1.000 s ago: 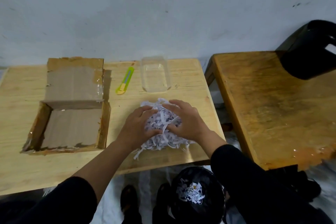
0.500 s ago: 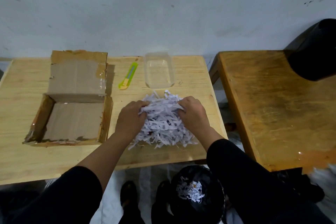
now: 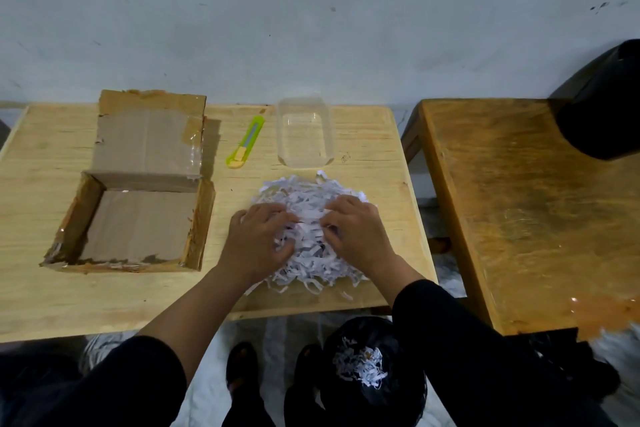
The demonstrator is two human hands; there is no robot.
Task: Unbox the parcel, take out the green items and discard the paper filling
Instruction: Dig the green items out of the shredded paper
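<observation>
Bottom centre: black bin bag (image 3: 374,378) on the floor, shredded paper inside. Above it, mid-frame on the table (image 3: 41,288): paper filling (image 3: 308,204), now spread wider and flatter than 0.5 s ago. Left hand (image 3: 258,241) and right hand (image 3: 356,236) have shifted from the pile's flanks onto its near half; fingers curled, dug into strips. Left: open cardboard box (image 3: 138,222), unchanged. Farther: green utility knife (image 3: 246,142), clear plastic container (image 3: 304,132). No green items visible in the pile. No legible writing.
</observation>
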